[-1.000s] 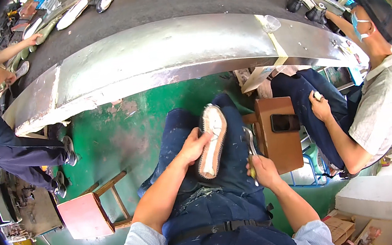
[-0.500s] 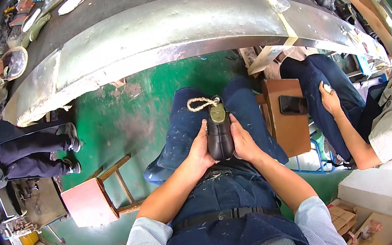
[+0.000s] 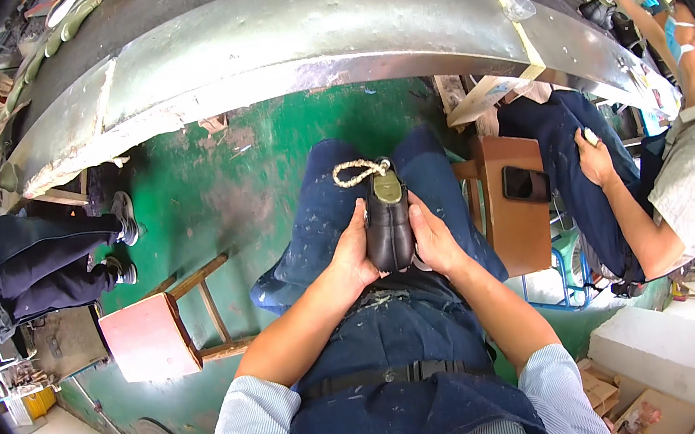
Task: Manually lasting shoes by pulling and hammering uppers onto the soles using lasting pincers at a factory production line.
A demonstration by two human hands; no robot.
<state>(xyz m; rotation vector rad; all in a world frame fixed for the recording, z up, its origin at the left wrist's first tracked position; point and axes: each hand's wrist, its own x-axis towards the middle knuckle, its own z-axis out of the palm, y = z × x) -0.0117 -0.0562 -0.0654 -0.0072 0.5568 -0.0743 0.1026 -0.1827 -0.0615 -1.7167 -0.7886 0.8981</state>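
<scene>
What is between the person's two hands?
A dark shoe, seen in the head view. The left hand and right hand press its sides, over the lap.

Both forearms enter from the lower edge of the frame and converge toward the centre, elbows bent, sleeves pushed up to about the elbow. Left hand (image 3: pixel 355 255) sits just left of centre, palm turned inward, fingers curled (thumb side uppermost). Right hand (image 3: pixel 434 239) mirrors it just right of centre, palm facing the left one. The two hands are level, pressed inward from opposite sides above the lap, wrists roughly straight.
</scene>
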